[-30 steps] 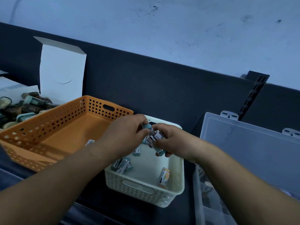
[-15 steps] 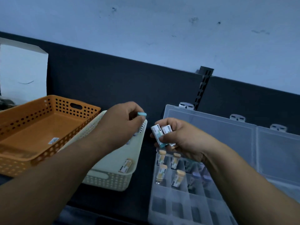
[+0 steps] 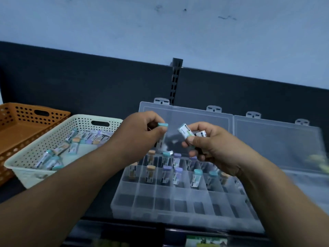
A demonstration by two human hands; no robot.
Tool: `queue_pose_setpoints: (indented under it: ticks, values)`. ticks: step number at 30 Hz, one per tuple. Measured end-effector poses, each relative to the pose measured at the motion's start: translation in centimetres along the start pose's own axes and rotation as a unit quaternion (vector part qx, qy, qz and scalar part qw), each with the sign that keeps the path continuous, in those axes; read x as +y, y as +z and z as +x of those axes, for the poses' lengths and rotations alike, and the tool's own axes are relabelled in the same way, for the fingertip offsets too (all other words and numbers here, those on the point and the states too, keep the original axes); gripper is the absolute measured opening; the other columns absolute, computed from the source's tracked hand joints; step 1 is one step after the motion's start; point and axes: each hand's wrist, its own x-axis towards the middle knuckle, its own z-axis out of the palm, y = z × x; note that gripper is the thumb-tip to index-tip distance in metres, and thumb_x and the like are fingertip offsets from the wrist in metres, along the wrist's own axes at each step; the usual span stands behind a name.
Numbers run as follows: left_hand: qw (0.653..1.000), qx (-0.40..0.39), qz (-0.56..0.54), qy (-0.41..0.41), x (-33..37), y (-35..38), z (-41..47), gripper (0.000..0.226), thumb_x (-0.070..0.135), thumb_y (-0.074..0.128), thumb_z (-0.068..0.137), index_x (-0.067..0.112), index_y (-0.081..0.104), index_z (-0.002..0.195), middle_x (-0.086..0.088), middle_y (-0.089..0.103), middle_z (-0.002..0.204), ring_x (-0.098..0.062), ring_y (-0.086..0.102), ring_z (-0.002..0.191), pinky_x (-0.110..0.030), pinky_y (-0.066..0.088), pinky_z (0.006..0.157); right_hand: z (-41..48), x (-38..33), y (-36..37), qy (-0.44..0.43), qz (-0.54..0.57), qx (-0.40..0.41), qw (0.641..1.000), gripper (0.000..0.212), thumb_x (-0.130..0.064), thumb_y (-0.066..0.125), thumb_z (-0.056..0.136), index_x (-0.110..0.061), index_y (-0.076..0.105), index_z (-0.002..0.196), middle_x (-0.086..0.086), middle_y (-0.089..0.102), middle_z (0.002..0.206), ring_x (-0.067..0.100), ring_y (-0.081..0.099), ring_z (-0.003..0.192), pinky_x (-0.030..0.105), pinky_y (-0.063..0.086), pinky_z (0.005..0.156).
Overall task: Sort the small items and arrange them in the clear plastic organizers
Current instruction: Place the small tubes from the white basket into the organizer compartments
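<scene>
My left hand (image 3: 138,134) pinches a small vial with a teal cap (image 3: 162,126), held upright above the far row of the clear organizer (image 3: 178,209). My right hand (image 3: 211,148) grips two or three labelled vials (image 3: 187,133) just to the right of it, a short gap apart. The organizer's far two rows hold several upright vials with orange, purple and teal caps (image 3: 167,172); its near rows show no vials. The white perforated basket (image 3: 80,120) at the left holds several loose vials (image 3: 74,145).
An orange perforated basket (image 3: 16,125) stands at the far left. The organizer's lid (image 3: 199,118) leans open against the dark back panel. A second clear organizer (image 3: 277,139) lies open at the right. The shelf's front edge runs along the bottom.
Both hands moved from the white basket to above the clear organizer, carrying their vials. The view swung right, so the baskets now sit at the left.
</scene>
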Motion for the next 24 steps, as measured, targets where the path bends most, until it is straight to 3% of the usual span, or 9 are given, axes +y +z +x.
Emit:
queue_pose_setpoints:
  ticks: [3, 6, 11, 14, 19, 24]
  values:
    - [1.000, -0.015, -0.005, -0.005, 1.2, 1.7, -0.1, 0.006, 0.022, 0.063, 0.090, 0.023, 0.067, 0.085, 0.005, 0.063, 0.069, -0.012, 0.058, 0.064, -0.032, 0.052, 0.067, -1.5, 0.6, -2.0, -0.004, -0.059, 0.039, 0.997, 0.010, -0.004, 0.065, 0.089, -0.004, 0.061, 0.098, 0.005, 0.068, 0.069, 0.011, 0.056, 0.054, 0.021, 0.042, 0.049]
    - [0.999, -0.041, -0.008, -0.007, 2.4, 3.2, -0.5, 0.006, 0.021, 0.062, 0.091, 0.023, 0.067, 0.088, 0.002, 0.066, 0.075, -0.021, 0.064, 0.074, -0.036, 0.055, 0.072, -2.8, 1.1, -3.7, -0.014, -0.151, 0.051, 0.987, 0.001, -0.009, 0.065, 0.090, -0.010, 0.066, 0.091, 0.009, 0.069, 0.071, 0.016, 0.058, 0.063, 0.029, 0.047, 0.059]
    - [0.996, -0.081, 0.020, -0.012, 3.6, 5.4, -1.0, 0.011, 0.021, 0.063, 0.090, 0.026, 0.064, 0.080, 0.006, 0.067, 0.075, -0.015, 0.064, 0.074, -0.031, 0.054, 0.069, -4.5, 2.1, -5.7, -0.024, -0.238, 0.068, 0.968, 0.016, -0.013, 0.065, 0.090, -0.026, 0.069, 0.084, -0.001, 0.069, 0.073, 0.011, 0.060, 0.064, 0.029, 0.051, 0.063]
    - [0.994, -0.109, 0.014, -0.025, 4.2, 6.6, -1.3, 0.008, 0.019, 0.063, 0.089, 0.022, 0.065, 0.082, 0.005, 0.066, 0.074, -0.015, 0.063, 0.072, -0.023, 0.053, 0.059, -5.2, 2.5, -6.9, -0.033, -0.250, 0.090, 0.964, 0.015, -0.011, 0.072, 0.084, -0.025, 0.067, 0.085, -0.008, 0.065, 0.074, 0.007, 0.060, 0.063, 0.024, 0.051, 0.063]
    - [0.988, -0.150, 0.012, -0.029, 4.7, 9.0, -1.5, 0.006, 0.021, 0.067, 0.087, 0.022, 0.065, 0.081, 0.008, 0.064, 0.071, -0.018, 0.062, 0.071, -0.038, 0.054, 0.070, -6.6, 3.0, -8.6, -0.040, -0.314, 0.086, 0.945, 0.011, -0.012, 0.068, 0.087, -0.022, 0.066, 0.084, -0.006, 0.066, 0.080, 0.006, 0.059, 0.067, 0.017, 0.047, 0.058]
    - [0.981, -0.188, 0.045, -0.021, 5.0, 11.3, -2.1, 0.008, 0.017, 0.065, 0.088, 0.023, 0.065, 0.083, 0.010, 0.060, 0.064, -0.003, 0.053, 0.053, -0.027, 0.047, 0.053, -7.6, 3.9, -9.4, -0.032, -0.381, 0.052, 0.923, 0.011, -0.017, 0.067, 0.088, -0.027, 0.065, 0.084, -0.007, 0.065, 0.087, 0.015, 0.063, 0.080, 0.033, 0.054, 0.074]
